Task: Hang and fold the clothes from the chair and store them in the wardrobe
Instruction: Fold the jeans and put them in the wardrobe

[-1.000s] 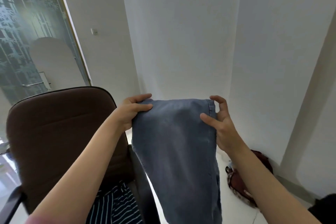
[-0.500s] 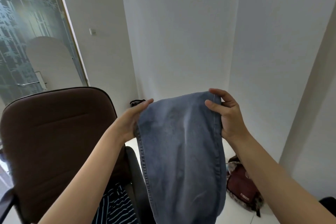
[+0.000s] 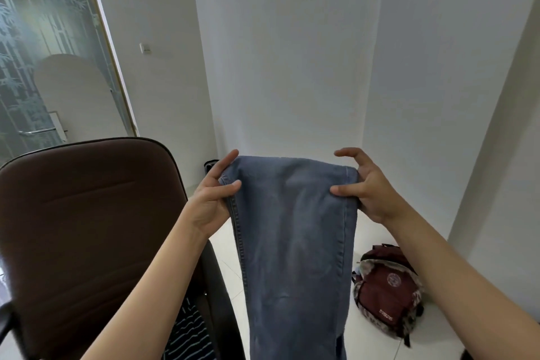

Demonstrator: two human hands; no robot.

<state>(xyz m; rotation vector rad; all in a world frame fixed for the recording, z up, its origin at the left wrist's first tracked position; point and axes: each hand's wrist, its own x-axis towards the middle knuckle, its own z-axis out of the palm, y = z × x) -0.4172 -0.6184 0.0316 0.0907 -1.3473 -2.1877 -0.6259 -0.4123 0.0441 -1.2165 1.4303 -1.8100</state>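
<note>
I hold a pair of blue jeans up in front of me, folded over at the top and hanging down past the bottom edge. My left hand pinches the top left edge between thumb and fingers. My right hand pinches the top right edge with the thumb in front, its index finger lifted off the cloth. The brown office chair stands at the left, its back towards me. A dark striped garment lies on its seat, mostly hidden behind my left arm.
A maroon backpack lies on the white tiled floor at the right. White walls close the corner ahead. A frosted glass door with a bamboo pattern is at the left. A small dark object sits on the floor by the far wall.
Both hands have shifted their hold along the jeans' top fold, which now hangs flatter and wider between them. The view has tilted down, showing more of the backpack.
</note>
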